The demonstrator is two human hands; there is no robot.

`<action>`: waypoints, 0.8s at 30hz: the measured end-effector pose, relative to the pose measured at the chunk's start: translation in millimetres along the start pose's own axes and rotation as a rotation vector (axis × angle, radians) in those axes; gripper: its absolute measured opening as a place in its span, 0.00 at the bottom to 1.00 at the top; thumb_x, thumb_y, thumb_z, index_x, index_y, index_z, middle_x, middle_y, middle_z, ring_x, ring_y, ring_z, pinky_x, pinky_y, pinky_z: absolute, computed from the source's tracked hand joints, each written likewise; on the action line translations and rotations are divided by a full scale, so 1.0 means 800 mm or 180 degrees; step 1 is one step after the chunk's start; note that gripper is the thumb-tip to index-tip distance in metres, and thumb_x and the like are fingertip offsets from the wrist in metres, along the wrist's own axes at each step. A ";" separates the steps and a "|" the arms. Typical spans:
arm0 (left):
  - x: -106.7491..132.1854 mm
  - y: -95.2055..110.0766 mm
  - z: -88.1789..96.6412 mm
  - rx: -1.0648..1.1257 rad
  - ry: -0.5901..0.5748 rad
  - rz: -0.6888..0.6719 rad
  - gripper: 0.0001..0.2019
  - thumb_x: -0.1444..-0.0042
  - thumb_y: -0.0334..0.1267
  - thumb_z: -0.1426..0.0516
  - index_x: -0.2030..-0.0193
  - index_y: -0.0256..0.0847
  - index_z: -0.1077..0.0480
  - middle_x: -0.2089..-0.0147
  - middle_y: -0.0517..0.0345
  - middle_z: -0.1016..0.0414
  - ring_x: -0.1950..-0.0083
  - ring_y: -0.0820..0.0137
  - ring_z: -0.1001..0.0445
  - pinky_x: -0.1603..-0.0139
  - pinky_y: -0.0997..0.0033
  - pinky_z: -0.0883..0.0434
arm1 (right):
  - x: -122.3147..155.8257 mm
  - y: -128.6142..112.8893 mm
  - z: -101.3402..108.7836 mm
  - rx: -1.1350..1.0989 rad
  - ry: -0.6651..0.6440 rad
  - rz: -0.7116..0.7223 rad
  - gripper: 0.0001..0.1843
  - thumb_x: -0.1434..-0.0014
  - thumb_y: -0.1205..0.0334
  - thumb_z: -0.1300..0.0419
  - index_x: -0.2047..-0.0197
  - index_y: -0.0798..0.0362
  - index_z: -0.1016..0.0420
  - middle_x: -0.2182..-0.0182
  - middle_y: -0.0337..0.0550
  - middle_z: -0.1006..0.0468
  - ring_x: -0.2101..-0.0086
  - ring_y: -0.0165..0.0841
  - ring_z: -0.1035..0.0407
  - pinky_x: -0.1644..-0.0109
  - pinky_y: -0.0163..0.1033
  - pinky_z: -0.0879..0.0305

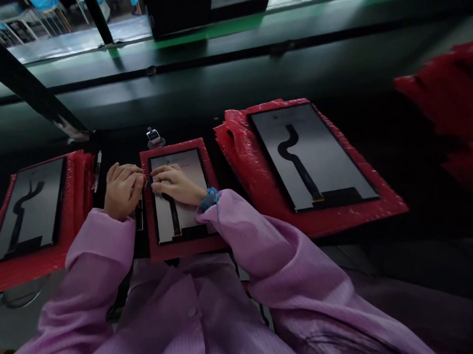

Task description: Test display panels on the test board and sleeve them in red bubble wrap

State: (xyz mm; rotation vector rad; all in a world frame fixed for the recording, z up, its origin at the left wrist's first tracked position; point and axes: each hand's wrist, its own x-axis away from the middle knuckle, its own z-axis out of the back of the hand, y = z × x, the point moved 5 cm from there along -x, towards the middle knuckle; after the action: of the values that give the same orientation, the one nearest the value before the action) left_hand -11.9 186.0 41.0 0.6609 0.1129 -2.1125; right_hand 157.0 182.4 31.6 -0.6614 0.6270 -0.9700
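A flat display panel (186, 222) with a grey back and a dark ribbon cable lies on a red bubble-wrap sheet (213, 243) in front of me. My right hand (178, 184) reaches over this panel, a blue band at its wrist. Its fingers are bent and drawn together near the panel's upper left edge; whatever they grip is too small to tell. Just left of that edge, my left hand (123, 190) is curled, its fingertips turned towards the right hand's. What lies inside the left fingers is hidden.
To the right, another display panel (332, 166) rests on stacked red bubble-wrap bags (241, 156); one more panel (31, 203) lies left on red wrap. A small metal tally counter (153, 137) and a pen (97, 172) are nearby. More red bags (458, 93) are at far right.
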 end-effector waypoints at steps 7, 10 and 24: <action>0.016 0.020 -0.006 0.0235 -0.0492 -0.0150 0.18 0.31 0.44 0.51 0.70 0.43 0.28 0.69 0.57 0.22 0.61 0.64 0.26 0.42 0.52 0.36 | 0.006 0.006 -0.022 -0.0274 -0.0267 0.0212 0.09 0.36 0.61 0.39 0.56 0.44 0.17 0.50 0.44 0.21 0.44 0.42 0.35 0.34 0.54 0.38; 0.016 0.027 -0.014 0.0253 -0.0510 -0.0190 0.18 0.30 0.44 0.52 0.68 0.42 0.27 0.68 0.55 0.21 0.60 0.64 0.26 0.43 0.52 0.37 | 0.011 0.014 -0.032 -0.0122 -0.0201 0.0170 0.10 0.37 0.66 0.42 0.62 0.48 0.18 0.49 0.45 0.21 0.43 0.45 0.39 0.33 0.56 0.42; 0.021 0.034 -0.028 0.0355 -0.0659 -0.0177 0.18 0.28 0.41 0.54 0.65 0.40 0.27 0.65 0.54 0.23 0.56 0.63 0.28 0.41 0.52 0.38 | 0.022 0.024 -0.031 -0.0021 -0.0322 0.0262 0.12 0.32 0.57 0.45 0.63 0.49 0.24 0.44 0.44 0.22 0.42 0.48 0.39 0.34 0.61 0.45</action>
State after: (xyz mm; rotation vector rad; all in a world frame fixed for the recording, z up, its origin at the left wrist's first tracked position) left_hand 11.0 164.0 17.9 0.5048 -0.1028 -2.2398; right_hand 156.5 169.4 -1.5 -0.6812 0.5641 -0.8532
